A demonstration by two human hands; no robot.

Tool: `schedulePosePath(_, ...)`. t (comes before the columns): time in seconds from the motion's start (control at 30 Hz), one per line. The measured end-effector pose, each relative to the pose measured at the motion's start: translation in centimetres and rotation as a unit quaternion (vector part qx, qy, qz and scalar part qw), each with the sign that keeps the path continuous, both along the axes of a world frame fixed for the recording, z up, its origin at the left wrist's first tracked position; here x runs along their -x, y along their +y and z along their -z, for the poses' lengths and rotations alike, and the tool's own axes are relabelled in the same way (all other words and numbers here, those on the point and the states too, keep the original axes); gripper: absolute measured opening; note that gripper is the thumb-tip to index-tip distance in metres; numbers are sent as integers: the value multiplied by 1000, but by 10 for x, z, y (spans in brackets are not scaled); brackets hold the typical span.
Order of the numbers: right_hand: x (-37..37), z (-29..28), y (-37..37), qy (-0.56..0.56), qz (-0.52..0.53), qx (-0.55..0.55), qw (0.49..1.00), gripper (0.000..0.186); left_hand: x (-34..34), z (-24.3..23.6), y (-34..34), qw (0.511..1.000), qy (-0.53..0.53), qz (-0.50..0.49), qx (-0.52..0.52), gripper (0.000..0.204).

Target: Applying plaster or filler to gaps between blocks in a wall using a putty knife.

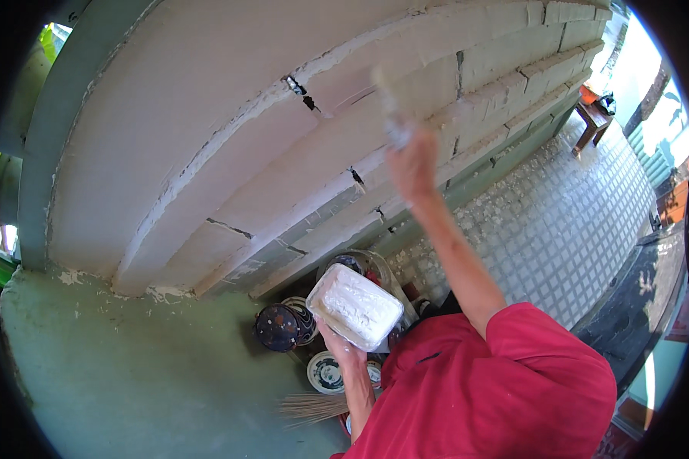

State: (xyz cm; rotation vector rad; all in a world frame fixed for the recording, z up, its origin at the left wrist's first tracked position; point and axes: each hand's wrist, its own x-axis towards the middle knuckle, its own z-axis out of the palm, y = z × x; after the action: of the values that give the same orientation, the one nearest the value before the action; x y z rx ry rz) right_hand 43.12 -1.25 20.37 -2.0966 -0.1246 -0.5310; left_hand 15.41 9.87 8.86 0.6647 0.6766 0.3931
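Note:
My left hand [343, 346] grips a white rectangular tub [323, 289] from below, at waist height. White paint or paste coats the inside of the tub. Reaching up toward the wall, my right hand [415, 167] is closed around a paintbrush [388, 107], smeared by motion, with its pale bristles pointing up. Whether the bristles touch the wall [421, 88] I cannot tell. The wall has stepped horizontal ledges in off-white and pale pink, with dark gaps and rough joints.
Below the tub stand a dark lidded can [276, 327], a round container with a white lid [325, 372] and other buckets. A bundle of thin sticks [311, 408] lies by them. A tiled floor [559, 195] stretches right, with a small wooden stool [592, 125] at its far end.

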Motion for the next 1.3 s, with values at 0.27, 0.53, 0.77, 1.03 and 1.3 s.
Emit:
schedulePosePath(0.27, 12, -13, 0, -86, -39, -41, 995, 20, -7, -4, 3, 1000, -9, -4, 1, 59)
schedulePosePath(0.53, -5, -24, -3, -84, 27, 16, 996, 32, -9, 1, -1, 1000, -18, 16, 7, 60)
schedulePosePath(0.77, 45, -4, 14, -88, -198, -5, 976, 48, -27, -14, -15, 999, -14, 33, 9, 58)
schedulePosePath(1.03, 89, -13, -114, 192, -271, -241, 912, 26, -78, -17, -30, 991, -96, 84, 31, 46)
schedulePosePath(1.3, 105, 3, -143, 191, -194, 49, 961, 27, -120, -8, -84, 983, -78, 159, 36, 52)
